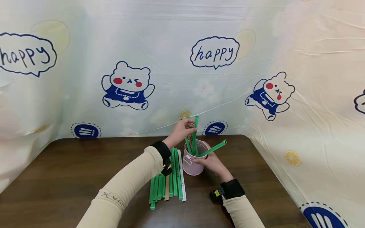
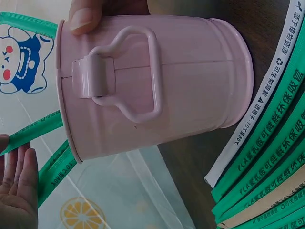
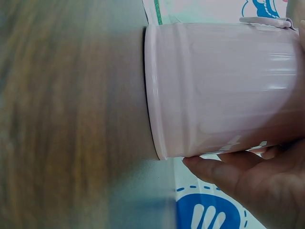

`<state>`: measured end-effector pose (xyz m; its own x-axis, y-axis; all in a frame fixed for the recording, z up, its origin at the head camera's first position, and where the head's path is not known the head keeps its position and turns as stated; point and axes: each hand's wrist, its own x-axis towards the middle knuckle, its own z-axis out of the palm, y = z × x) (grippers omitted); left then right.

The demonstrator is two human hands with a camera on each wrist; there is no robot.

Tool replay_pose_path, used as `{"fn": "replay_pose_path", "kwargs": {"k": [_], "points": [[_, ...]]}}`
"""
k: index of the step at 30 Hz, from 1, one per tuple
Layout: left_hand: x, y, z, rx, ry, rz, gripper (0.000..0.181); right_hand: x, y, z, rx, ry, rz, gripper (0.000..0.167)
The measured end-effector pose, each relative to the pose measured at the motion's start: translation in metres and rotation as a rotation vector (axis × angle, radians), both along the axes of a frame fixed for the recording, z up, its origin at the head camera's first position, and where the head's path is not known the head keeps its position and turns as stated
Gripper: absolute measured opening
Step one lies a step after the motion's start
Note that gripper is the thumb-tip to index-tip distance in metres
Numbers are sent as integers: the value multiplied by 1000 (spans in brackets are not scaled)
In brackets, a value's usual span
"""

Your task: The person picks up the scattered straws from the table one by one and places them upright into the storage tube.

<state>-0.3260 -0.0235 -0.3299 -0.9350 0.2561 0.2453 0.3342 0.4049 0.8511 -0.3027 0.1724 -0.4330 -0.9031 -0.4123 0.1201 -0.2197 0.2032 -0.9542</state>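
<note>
Green wrapped stick [image 2: 37, 130] is pinched by left fingers [image 2: 30, 172]; right fingers [image 3: 217, 172] hold the pink bucket [image 2: 200, 76].

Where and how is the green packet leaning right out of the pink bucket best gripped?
Likely pinch the green packet near its upper end, from above right: it slants out past the rim of the pink bucket, that end apart from the other packets.

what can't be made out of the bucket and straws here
Head: lower ends of the inserted straws, hidden by the bucket's wall.
Head: upper ends of some table straws, behind the left arm.
Right wrist: bucket's rim, cut off by the right edge.
Right wrist: tabletop grain, blurred.
</note>
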Motion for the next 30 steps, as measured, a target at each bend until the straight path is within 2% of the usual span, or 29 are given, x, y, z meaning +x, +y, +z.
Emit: {"fn": "replay_pose_path", "kwargs": {"k": [10, 20, 25, 30], "points": [[2, -4, 3, 4, -31, -17, 39, -4, 1, -1, 8, 34, 17, 85], [4, -10, 5, -19, -62, -48, 49, -3, 0, -2, 11, 6, 15, 84], [2, -18, 16, -3, -36, -35, 48, -2, 0, -1, 10, -1, 21, 84], [-1, -38, 34, 37, 1, 47, 40, -2, 1, -1, 9, 26, 18, 86]]}}
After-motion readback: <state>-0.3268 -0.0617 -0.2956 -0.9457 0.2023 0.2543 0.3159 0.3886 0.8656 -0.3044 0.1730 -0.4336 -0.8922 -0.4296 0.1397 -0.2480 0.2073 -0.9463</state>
